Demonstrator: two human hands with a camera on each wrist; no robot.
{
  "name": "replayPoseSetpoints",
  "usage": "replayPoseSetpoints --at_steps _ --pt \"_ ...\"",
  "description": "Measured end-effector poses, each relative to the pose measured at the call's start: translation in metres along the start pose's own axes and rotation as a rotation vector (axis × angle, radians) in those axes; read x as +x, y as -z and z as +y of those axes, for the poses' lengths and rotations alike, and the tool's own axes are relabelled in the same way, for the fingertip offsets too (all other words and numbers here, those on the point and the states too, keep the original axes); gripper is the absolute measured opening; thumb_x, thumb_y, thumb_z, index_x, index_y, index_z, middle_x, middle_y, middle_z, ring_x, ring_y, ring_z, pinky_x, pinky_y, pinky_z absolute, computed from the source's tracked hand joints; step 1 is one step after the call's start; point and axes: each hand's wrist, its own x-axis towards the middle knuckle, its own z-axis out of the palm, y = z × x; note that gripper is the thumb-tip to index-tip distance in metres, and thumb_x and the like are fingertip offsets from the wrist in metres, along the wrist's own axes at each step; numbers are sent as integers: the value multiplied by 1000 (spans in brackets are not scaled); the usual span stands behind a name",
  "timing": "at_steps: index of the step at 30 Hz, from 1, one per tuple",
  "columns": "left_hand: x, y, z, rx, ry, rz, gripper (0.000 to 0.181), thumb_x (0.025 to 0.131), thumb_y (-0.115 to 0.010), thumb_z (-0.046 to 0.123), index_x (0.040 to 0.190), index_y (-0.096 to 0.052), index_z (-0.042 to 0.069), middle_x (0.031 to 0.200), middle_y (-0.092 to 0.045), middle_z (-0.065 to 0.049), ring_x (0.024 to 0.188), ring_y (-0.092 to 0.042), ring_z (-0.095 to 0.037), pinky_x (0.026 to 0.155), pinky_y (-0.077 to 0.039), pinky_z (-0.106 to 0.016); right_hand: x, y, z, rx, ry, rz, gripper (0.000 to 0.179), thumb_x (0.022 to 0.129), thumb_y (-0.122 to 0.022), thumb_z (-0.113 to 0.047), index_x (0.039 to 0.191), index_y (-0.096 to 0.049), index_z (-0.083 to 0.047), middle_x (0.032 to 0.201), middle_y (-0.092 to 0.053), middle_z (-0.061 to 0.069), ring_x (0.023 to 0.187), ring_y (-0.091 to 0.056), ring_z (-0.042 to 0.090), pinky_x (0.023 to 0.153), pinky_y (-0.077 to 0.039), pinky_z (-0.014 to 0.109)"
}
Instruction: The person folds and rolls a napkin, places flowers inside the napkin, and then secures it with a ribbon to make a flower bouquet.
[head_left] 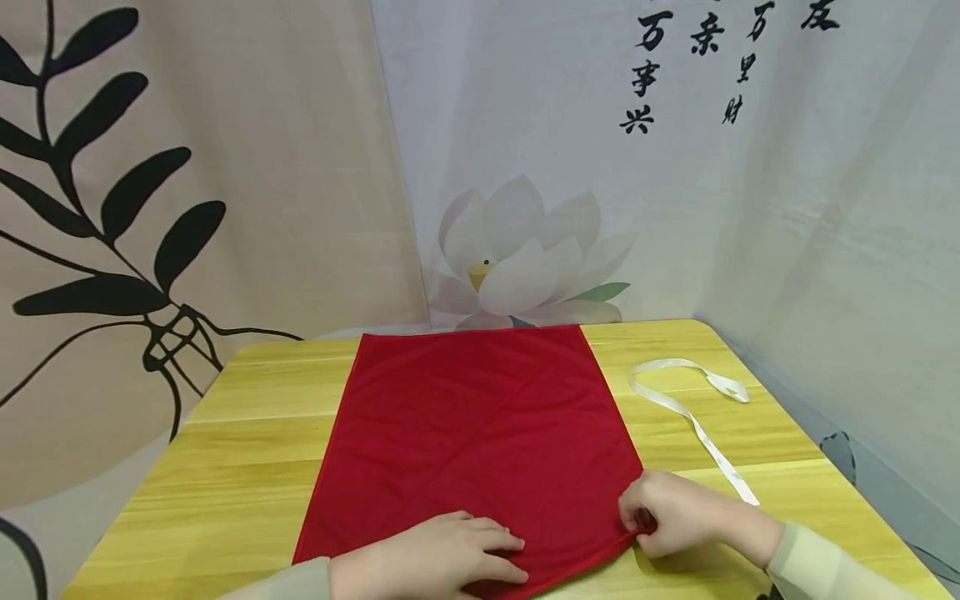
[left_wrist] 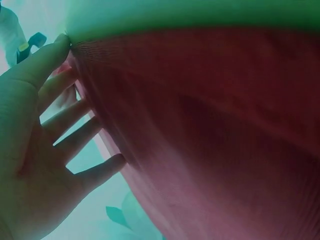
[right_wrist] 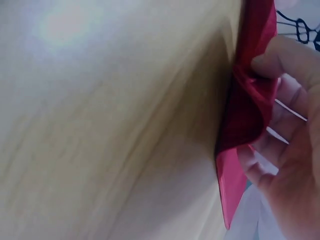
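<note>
A red cloth (head_left: 480, 417) lies spread over the wooden table, its far edge reaching the table's back edge. My left hand (head_left: 442, 554) rests on the near part of the cloth with fingers spread; in the left wrist view its fingertips touch the red fabric (left_wrist: 200, 140). At the cloth's near right corner, my right hand (head_left: 671, 512) pinches the edge between thumb and fingers. The right wrist view shows that edge of the cloth (right_wrist: 242, 117) bunched into a fold and raised off the wood.
A white ribbon (head_left: 697, 425) lies in a loose curve on the table (head_left: 210, 467), right of the cloth. Behind the table hangs a pale curtain (head_left: 300, 167) printed with dark leaves, a lotus and characters. A small dark object (head_left: 770, 593) shows beneath the right sleeve.
</note>
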Motion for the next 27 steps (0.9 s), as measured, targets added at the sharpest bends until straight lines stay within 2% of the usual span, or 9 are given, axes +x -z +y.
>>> replayPoseSetpoints --at_steps 3,6,8,10,13,15,20,27 --pt "1 1 1 8 11 -7 42 94 -62 40 136 -55 35 139 -50 7 126 -47 -9 92 -45 -30 0 3 2 111 -25 8 31 64 -68 5 75 -56 -22 63 -48 -14 60 -39 -8 52 -33 8" --pt "3 -1 4 17 30 -23 40 95 -60 41 135 -56 35 139 -51 8 124 -49 -9 94 -45 -29 -1 3 4 173 -39 12 35 65 -65 9 80 -58 -23 64 -49 -9 60 -39 -6 52 -35 11" --pt "5 -1 5 28 42 -26 39 96 -59 40 134 -57 34 138 -52 7 123 -50 -9 93 -45 -28 -1 4 6 169 -37 7 37 66 -65 9 83 -60 -23 66 -49 -10 61 -40 -6 53 -36 12" --pt "7 -2 7 42 49 -21 37 96 -59 39 132 -58 34 136 -53 7 122 -51 -8 91 -46 -27 -1 4 7 109 -23 1 35 65 -65 8 82 -62 -23 68 -48 -13 62 -39 -6 53 -36 11" --pt "7 -3 9 78 55 3 34 95 -61 35 129 -60 33 134 -55 7 120 -53 -8 88 -47 -25 0 4 9 26 -2 3 28 65 -66 4 77 -62 -21 72 -46 -17 63 -38 -7 55 -35 9" --pt "8 -4 10 109 54 21 33 94 -63 32 127 -62 32 132 -57 7 118 -55 -7 87 -47 -22 0 4 9 8 -7 10 25 66 -66 3 75 -61 -20 74 -46 -17 64 -37 -6 56 -35 10" --pt "11 -8 11 157 49 69 30 91 -65 24 121 -65 29 128 -60 7 115 -58 -7 85 -47 -18 3 5 11 119 -62 37 28 73 -62 5 79 -57 -21 74 -47 -18 66 -38 -4 58 -39 16" --pt "17 -10 14 142 38 172 17 88 -68 13 102 -70 22 116 -66 5 107 -61 -5 85 -46 -14 9 5 10 266 -130 56 30 81 -57 8 93 -58 -20 76 -51 -19 57 -38 -7 54 -42 17"
